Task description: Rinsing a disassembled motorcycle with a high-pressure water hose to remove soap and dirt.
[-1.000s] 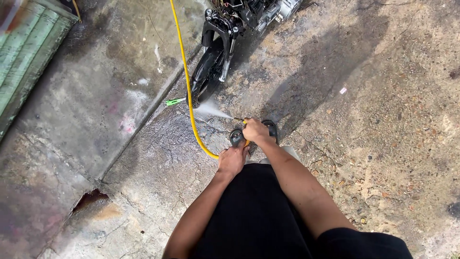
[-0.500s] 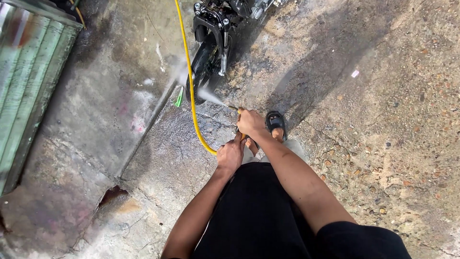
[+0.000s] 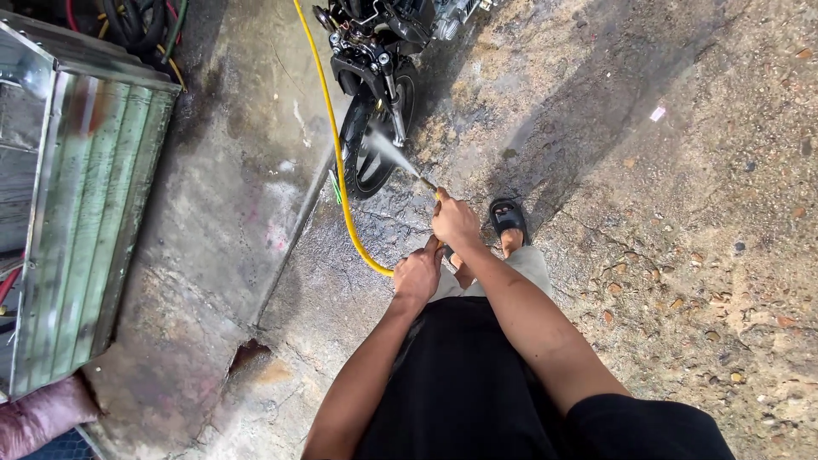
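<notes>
Covering most of the view, rough wet concrete ground (image 3: pixel 682 255) runs from a smoother slab on the left to pebbled, cracked surface on the right. A corrugated metal panel (image 3: pixel 85 230) lies at the left edge, with coiled hoses (image 3: pixel 141 21) above it. A black motorcycle (image 3: pixel 383 51) stands at top centre, its front wheel (image 3: pixel 371 145) nearest the person. A yellow hose (image 3: pixel 336 162) passes just beside that wheel on its left and curves down to the hands. The left hand (image 3: pixel 416 277) is closed around the hose end at the rear of the spray nozzle (image 3: pixel 429 186). The right hand (image 3: pixel 456 221) is closed around the nozzle further forward. Water spray (image 3: pixel 388 149) strikes the wheel. A sandalled foot (image 3: pixel 509 226) sits just right of the hands.
</notes>
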